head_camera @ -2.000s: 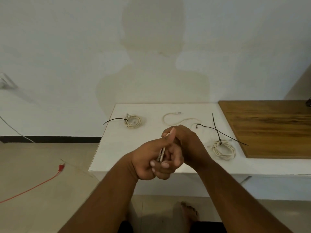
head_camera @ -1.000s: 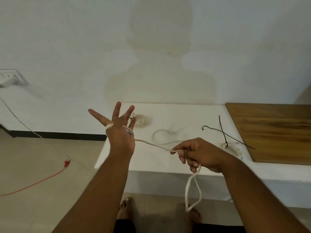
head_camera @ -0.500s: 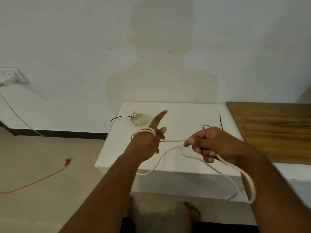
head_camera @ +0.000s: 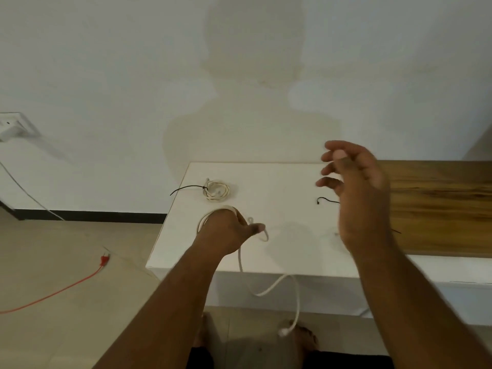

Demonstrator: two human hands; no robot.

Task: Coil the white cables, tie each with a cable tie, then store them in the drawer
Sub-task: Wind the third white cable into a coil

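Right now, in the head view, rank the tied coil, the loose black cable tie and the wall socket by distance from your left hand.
1. Tied coil, just beyond the left hand, which holds the white cable.
2. Loose black cable tie, off to the right.
3. Wall socket, far left.

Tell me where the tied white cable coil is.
Head view: the tied white cable coil lies on the white table near its far-left corner, just beyond the left hand.
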